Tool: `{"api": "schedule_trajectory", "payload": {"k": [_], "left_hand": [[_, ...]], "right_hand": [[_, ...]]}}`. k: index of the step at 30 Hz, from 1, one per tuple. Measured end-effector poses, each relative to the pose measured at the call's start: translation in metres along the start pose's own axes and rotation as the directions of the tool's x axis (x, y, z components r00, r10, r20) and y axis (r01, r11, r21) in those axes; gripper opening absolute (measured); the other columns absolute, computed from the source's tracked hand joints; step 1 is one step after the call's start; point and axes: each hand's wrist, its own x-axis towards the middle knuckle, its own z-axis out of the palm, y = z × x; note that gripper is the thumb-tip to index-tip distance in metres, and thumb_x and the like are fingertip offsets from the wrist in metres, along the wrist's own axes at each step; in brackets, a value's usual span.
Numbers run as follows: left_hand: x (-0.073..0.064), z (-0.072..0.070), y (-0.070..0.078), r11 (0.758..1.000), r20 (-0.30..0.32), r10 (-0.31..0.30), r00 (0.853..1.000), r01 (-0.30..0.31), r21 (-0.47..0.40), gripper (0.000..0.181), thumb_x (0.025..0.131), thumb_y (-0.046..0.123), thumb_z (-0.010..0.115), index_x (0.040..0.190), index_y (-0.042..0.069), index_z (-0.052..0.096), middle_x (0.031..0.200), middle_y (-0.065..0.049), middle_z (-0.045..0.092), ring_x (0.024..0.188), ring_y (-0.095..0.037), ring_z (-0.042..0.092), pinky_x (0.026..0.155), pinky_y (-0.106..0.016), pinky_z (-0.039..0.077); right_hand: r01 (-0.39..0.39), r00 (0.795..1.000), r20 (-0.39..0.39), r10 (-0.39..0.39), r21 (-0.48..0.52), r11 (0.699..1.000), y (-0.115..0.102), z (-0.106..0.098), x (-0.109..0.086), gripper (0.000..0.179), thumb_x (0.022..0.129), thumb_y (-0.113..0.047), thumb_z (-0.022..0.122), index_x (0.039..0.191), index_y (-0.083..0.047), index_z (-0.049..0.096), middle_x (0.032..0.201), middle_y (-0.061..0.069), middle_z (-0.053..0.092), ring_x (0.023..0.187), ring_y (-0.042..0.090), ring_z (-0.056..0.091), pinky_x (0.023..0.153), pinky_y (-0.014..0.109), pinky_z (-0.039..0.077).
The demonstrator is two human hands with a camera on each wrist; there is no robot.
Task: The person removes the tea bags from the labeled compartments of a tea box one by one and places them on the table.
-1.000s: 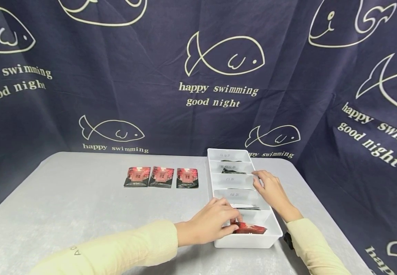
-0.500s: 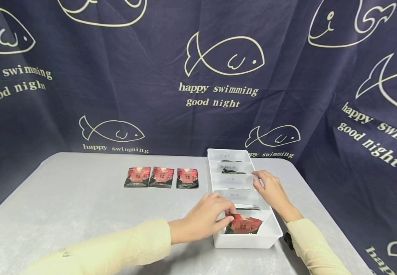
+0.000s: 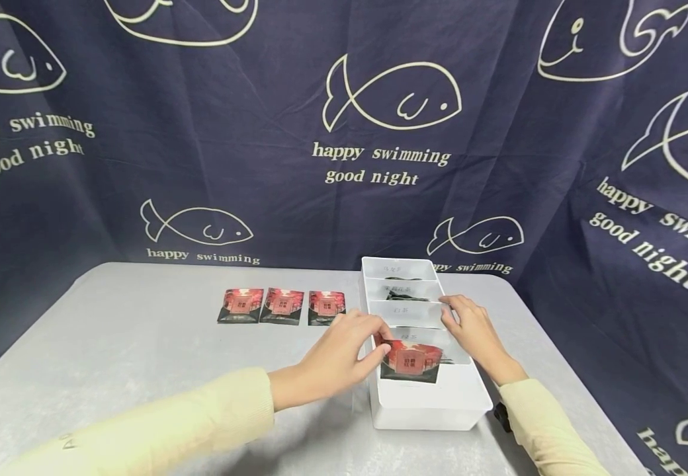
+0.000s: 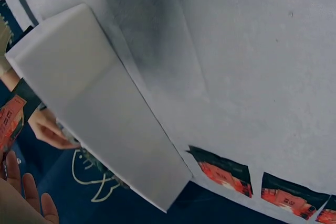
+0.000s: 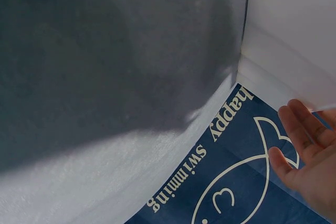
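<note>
My left hand [image 3: 335, 357] pinches a red-and-black tea sachet [image 3: 411, 361] by its upper left corner, between thumb and fingers. The sachet hangs over the near end of a long white divided box [image 3: 430, 418], its printed front facing me. In the left wrist view the sachet [image 4: 11, 115] shows at the left edge, beyond the box's side wall [image 4: 100, 98]. My right hand [image 3: 473, 332] rests its fingertips at the box's right rim, the fingers fairly straight. On the right wrist view those fingers [image 5: 307, 129] lie against the white side.
Three matching sachets lie in a row left of the box: one at the left [image 3: 241, 305], one in the middle [image 3: 282, 306] and one [image 3: 326, 304] partly behind my left hand. Dark packets [image 3: 406, 296] stand in the box's labelled far compartments. A dark fish-print curtain [image 3: 284, 165] backs the table [image 3: 159, 330].
My left hand has pulled the sachet up out of the box's near compartment and moved it away from me. My right hand stays at the rim.
</note>
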Motion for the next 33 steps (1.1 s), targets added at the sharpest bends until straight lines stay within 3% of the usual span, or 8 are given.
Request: {"api": "schedule_trajectory", "payload": {"k": [9, 14, 24, 33], "left_hand": [[0.004, -0.021, -0.007, 0.999, -0.090, -0.026, 0.996, 0.021, -0.050, 0.004, 0.087, 0.020, 0.057, 0.090, 0.022, 0.058, 0.082, 0.015, 0.056, 0.087, -0.005, 0.048, 0.083, -0.029, 0.038], [0.002, -0.029, -0.018, 0.998, -0.125, -0.057, 0.990, 0.053, -0.033, 0.005, 0.086, 0.019, 0.057, 0.089, 0.022, 0.057, 0.080, 0.015, 0.055, 0.084, -0.006, 0.048, 0.078, -0.028, 0.038], [-0.011, -0.040, -0.056, 0.992, -0.200, -0.106, 0.974, 0.116, 0.041, 0.006, 0.084, 0.016, 0.059, 0.088, 0.020, 0.057, 0.076, 0.011, 0.055, 0.079, -0.012, 0.050, 0.075, -0.030, 0.038], [-0.025, -0.053, -0.093, 0.967, -0.198, -0.220, 0.955, 0.240, 0.087, 0.005, 0.084, 0.015, 0.059, 0.086, 0.018, 0.056, 0.074, 0.006, 0.058, 0.079, -0.015, 0.049, 0.072, -0.033, 0.037]], "right_hand": [[0.009, 1.000, -0.005, -0.009, -0.003, 1.000, -0.001, -0.001, 0.000, 0.024, 0.087, -0.010, 0.050, 0.105, 0.001, 0.062, 0.099, 0.017, 0.064, 0.091, 0.033, 0.060, 0.078, 0.049, 0.044], [0.008, 1.000, -0.008, -0.008, -0.005, 1.000, -0.001, -0.001, -0.001, 0.024, 0.087, -0.011, 0.050, 0.105, 0.001, 0.062, 0.099, 0.017, 0.064, 0.091, 0.033, 0.060, 0.078, 0.049, 0.044], [0.020, 1.000, -0.022, -0.020, 0.003, 1.000, -0.001, -0.001, 0.000, 0.024, 0.087, -0.010, 0.050, 0.104, 0.001, 0.062, 0.099, 0.017, 0.065, 0.091, 0.033, 0.060, 0.078, 0.048, 0.044], [0.015, 1.000, -0.018, -0.014, 0.005, 1.000, 0.000, -0.001, 0.000, 0.025, 0.087, -0.010, 0.050, 0.105, 0.001, 0.062, 0.101, 0.018, 0.064, 0.092, 0.034, 0.060, 0.080, 0.049, 0.044]]}}
